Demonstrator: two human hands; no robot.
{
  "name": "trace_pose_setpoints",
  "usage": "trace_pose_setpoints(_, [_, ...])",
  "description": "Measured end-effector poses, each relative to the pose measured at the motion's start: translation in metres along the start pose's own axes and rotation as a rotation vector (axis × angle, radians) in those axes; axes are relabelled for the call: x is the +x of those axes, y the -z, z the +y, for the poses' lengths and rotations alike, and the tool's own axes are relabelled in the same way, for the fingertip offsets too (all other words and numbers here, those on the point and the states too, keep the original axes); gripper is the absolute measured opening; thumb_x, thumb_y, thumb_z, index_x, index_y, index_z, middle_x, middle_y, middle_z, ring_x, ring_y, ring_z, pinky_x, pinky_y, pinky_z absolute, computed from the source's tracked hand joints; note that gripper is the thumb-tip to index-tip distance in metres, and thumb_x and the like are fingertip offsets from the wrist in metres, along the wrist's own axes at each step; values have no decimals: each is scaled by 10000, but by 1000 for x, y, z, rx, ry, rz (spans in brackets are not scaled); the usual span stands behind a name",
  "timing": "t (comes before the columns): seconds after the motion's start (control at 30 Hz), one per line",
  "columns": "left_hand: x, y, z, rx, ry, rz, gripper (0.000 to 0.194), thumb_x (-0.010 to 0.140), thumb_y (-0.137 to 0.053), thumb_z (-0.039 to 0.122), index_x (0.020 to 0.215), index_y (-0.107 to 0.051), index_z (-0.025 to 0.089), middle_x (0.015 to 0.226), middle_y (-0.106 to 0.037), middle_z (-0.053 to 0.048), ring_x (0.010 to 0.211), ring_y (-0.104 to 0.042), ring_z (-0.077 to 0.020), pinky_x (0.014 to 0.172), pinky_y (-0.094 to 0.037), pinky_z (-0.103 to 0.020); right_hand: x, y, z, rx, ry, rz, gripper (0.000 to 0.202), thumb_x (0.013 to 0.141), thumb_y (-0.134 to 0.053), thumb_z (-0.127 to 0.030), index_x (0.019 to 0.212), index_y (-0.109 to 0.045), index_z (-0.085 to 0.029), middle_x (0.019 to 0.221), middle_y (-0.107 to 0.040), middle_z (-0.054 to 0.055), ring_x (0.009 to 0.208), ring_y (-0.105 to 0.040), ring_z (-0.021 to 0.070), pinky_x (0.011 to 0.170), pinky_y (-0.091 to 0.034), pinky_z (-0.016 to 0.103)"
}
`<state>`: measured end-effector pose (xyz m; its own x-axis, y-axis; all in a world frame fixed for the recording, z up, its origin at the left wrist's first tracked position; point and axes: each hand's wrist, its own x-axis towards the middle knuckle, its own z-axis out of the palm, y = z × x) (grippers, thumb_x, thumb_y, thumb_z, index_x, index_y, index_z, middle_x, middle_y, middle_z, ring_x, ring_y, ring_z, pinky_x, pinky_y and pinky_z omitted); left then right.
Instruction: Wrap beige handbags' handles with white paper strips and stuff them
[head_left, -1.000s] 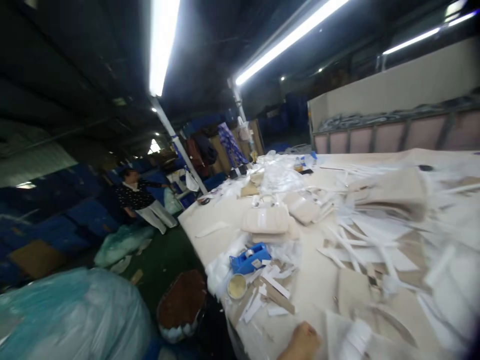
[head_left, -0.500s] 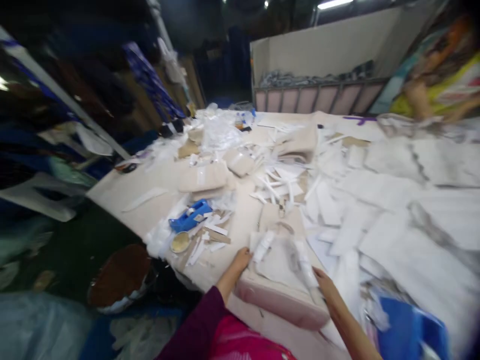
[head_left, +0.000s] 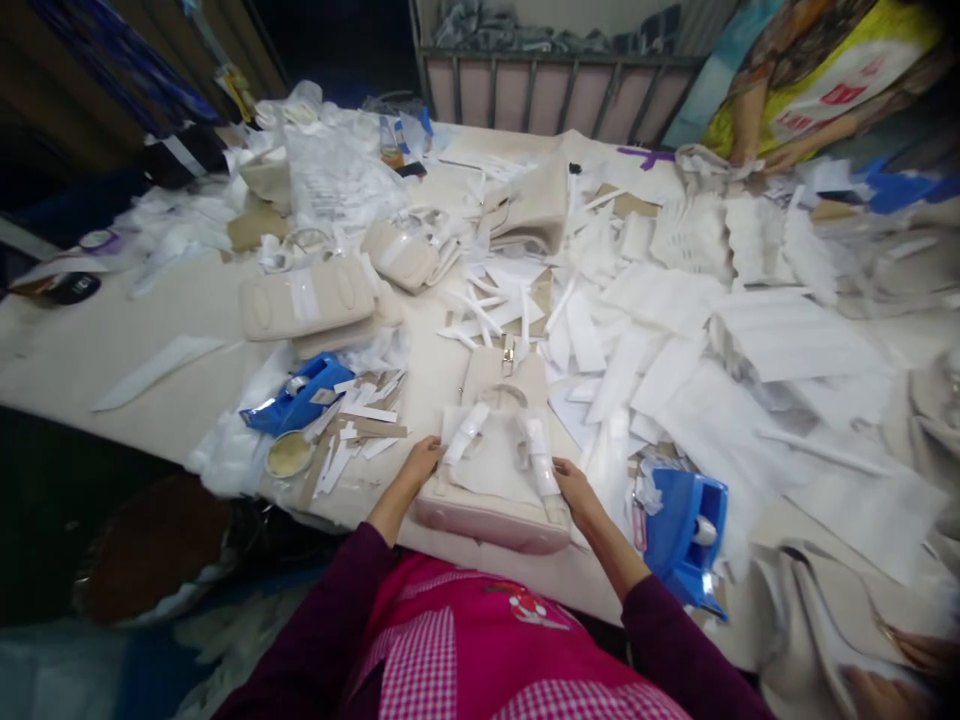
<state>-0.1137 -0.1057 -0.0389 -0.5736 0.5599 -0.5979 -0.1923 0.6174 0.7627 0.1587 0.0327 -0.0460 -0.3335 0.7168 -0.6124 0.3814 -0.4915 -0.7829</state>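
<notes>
A cream handbag [head_left: 491, 515] lies on the table in front of me, its base towards me and its flap with a metal clasp [head_left: 509, 354] spread away from me. White wrapping covers its handles [head_left: 466, 432], and a white sheet [head_left: 493, 462] lies over its front. My left hand [head_left: 424, 462] holds the bag's left edge with closed fingers. On the opposite edge my right hand [head_left: 576, 488] grips the bag's side. The fingertips of both hands are partly hidden against the bag.
Blue tape dispensers stand to the left [head_left: 300, 392] and right [head_left: 686, 535]. Near the left one are a small round tin [head_left: 289, 455] and card strips [head_left: 360, 425]. More cream bags [head_left: 307, 298] and white sheets [head_left: 697, 420] cover the table. A co-worker [head_left: 817, 90] works at the far right; other hands [head_left: 892, 690] show lower right.
My view has tilted down and turned, so the table's contents appear shifted left and up. Both my hands remain on the handbag's sides.
</notes>
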Motion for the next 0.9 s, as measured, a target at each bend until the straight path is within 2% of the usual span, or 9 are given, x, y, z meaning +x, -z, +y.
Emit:
trace_pose_setpoints(0.1, [0,4,-5,-37,-13,-17,278,645,-629,324,854,-628,142,705,-625,-15,605,-558,-129,570,-428,-232,-1,3,3,35,7,3,423,615,-660,-384,958,-626,-139,902,-693,99,788,-636,219,695,-494,306])
trace_pose_setpoints(0.17, [1,6,-6,-53,-30,-18,283,649,-620,322,866,-624,142,745,-629,-23,633,-569,-128,590,-442,-235,-4,5,5,-1,35,53,412,609,-661,-401,920,-639,-133,889,-691,95,787,-625,215,700,-484,308])
trace_pose_setpoints(0.27, [8,7,-6,-47,-60,-3,262,638,-622,349,802,-611,144,656,-575,2,579,-522,-119,541,-407,-223,-10,5,7,-79,66,138,398,626,-626,-428,880,-650,-123,815,-682,80,743,-604,202,670,-467,300])
trace_pose_setpoints(0.37, [22,3,-5,-26,-110,17,273,631,-626,398,751,-582,156,600,-530,23,539,-475,-116,501,-368,-220,-12,4,8,-130,70,194,394,630,-605,-419,883,-649,-121,742,-659,58,681,-580,186,613,-445,282])
trace_pose_setpoints(0.53, [42,-6,2,35,-246,51,265,654,-615,424,717,-547,176,621,-533,29,611,-492,-131,566,-387,-227,-6,-4,1,-166,100,234,413,654,-561,-387,972,-634,-134,739,-627,39,674,-572,184,610,-447,282])
trace_pose_setpoints(0.7, [50,-10,8,146,-376,82,228,700,-590,383,657,-475,191,604,-444,58,632,-455,-125,622,-389,-234,10,-12,-15,-325,313,306,397,674,-517,-300,1029,-619,-156,854,-605,55,736,-551,186,723,-456,324])
trace_pose_setpoints(0.8, [51,-11,13,213,-442,107,206,726,-585,339,658,-458,191,688,-446,39,694,-460,-132,638,-397,-236,17,-14,-20,-387,382,314,354,694,-495,-292,1001,-606,-155,813,-582,47,731,-539,190,719,-450,324])
trace_pose_setpoints(0.9, [52,-13,19,248,-511,81,143,733,-599,296,801,-538,185,901,-504,-16,871,-507,-165,687,-435,-251,19,-14,-23,-408,347,295,302,703,-507,-325,946,-585,-164,763,-578,32,712,-545,190,696,-438,309])
